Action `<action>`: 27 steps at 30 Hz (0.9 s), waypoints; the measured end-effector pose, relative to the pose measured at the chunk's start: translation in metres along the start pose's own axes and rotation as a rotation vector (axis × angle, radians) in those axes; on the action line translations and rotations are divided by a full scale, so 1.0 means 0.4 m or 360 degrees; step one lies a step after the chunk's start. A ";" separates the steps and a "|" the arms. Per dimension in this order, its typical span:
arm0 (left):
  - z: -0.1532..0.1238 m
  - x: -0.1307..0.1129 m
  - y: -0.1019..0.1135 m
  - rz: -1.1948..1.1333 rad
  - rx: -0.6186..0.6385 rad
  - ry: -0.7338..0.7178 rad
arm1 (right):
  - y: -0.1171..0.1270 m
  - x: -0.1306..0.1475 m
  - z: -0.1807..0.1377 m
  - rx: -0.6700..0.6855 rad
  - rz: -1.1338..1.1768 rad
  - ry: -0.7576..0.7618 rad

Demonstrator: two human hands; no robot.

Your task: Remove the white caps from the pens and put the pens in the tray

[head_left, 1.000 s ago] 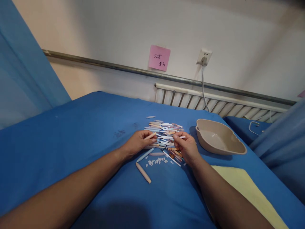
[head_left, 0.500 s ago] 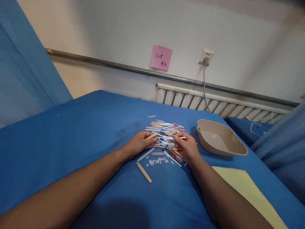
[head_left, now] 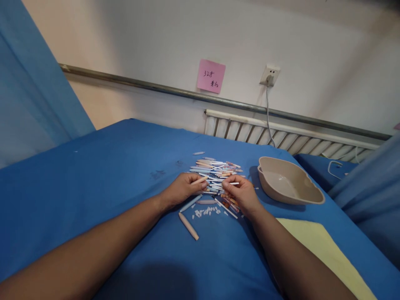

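My left hand (head_left: 181,188) is closed on a peach pen barrel (head_left: 199,180), which points right toward the other hand. Between the fingertips of my right hand (head_left: 243,192) is a thin white pen refill (head_left: 233,183), its end poking out past the fingers. Both hands hover over a pile of pen parts (head_left: 215,168): pastel barrels, white refills and orange-brown pieces, partly hidden by the hands. Closer to me lie a loose peach barrel (head_left: 188,226), a blue barrel (head_left: 191,203) and several small white bits (head_left: 206,212).
A beige basin (head_left: 292,181) stands on the blue-covered table (head_left: 103,166) at the right. A yellow cloth (head_left: 315,239) lies in front of it, partly under my right forearm. Behind are a radiator (head_left: 243,130), a metal rail (head_left: 156,85) and a plugged-in socket (head_left: 270,75).
My right hand has moved slightly left, bringing the refill closer to the barrel. My left hand has hardly moved.
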State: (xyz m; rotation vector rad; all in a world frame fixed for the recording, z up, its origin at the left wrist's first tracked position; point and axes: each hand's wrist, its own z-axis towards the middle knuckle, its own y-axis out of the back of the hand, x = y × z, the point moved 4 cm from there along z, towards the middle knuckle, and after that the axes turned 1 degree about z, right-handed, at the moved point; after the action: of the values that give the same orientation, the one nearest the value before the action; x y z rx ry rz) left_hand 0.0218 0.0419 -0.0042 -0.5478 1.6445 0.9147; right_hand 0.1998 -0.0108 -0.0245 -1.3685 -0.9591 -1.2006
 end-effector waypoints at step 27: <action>0.000 0.005 -0.028 -0.0378 0.0130 -0.0120 | -0.079 0.033 -0.071 0.0522 -0.1140 0.0811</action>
State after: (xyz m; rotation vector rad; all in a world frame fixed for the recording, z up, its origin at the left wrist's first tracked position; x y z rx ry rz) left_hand 0.0296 0.0355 -0.0092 -0.6297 1.5049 0.6826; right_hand 0.1668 -0.0350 -0.0066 -0.4056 -1.2351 -1.7128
